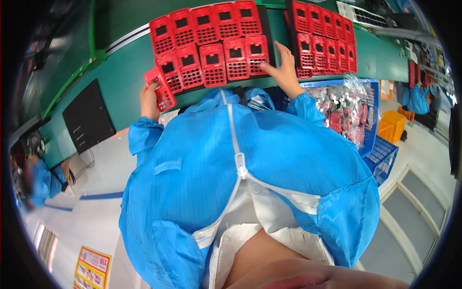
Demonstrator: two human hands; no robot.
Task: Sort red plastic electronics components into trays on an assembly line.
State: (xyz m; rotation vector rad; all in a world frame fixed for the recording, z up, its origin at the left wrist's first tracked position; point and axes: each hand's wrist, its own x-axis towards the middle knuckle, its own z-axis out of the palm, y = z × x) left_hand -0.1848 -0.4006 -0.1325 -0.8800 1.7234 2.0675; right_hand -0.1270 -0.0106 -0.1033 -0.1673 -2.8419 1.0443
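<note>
My left hand (149,100) grips a red plastic casing (166,96) with a window and a grid of holes, its fingers at the casing's left edge. This casing is tilted and sits at the near left end of two rows of similar red casings (213,70), which lie on a black tray (271,33). By the right end of the near row is my right hand (284,72), fingers apart and thumb close to the last casing. Whether that thumb touches the casing I cannot tell.
A second black tray of red casings (327,45) lies to the right on the green bench (385,62). Below it stands a blue crate (371,115) of wrapped red and silvery parts. A black panel (89,118) lies at left. Co-workers in blue (45,180) are at both sides.
</note>
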